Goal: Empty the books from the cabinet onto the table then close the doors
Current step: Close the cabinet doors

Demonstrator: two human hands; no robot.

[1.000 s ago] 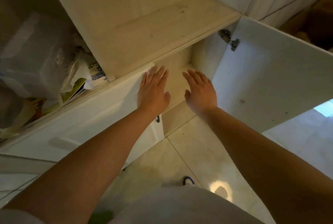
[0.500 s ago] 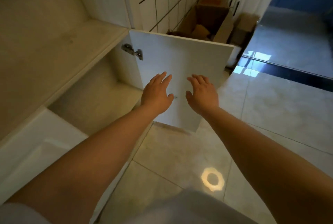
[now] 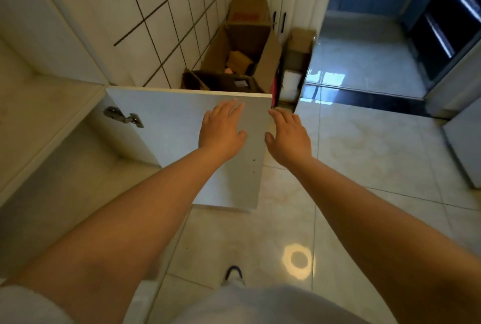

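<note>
The white cabinet door (image 3: 171, 141) stands swung wide open, hinged at its left by a metal hinge (image 3: 122, 117). Its inner face points toward me. My left hand (image 3: 221, 128) is in front of that inner face near the door's upper right corner, fingers straight; whether it touches the panel I cannot tell. My right hand (image 3: 289, 138) hovers just past the door's free edge, fingers spread and relaxed, holding nothing. The lower cabinet compartment (image 3: 65, 175) at left shows bare shelf. No books are in view.
An open cardboard box (image 3: 242, 50) stands behind the door against the tiled wall (image 3: 161, 16), with smaller boxes (image 3: 299, 45) beside it. Glossy floor tiles (image 3: 364, 154) spread right. A white unit (image 3: 463, 151) stands at the far right. My shoe (image 3: 234, 273) shows below.
My view has swung right, from the cabinet shelves to the open right door. Both hands have moved with it, from the cabinet opening to the door's free edge.
</note>
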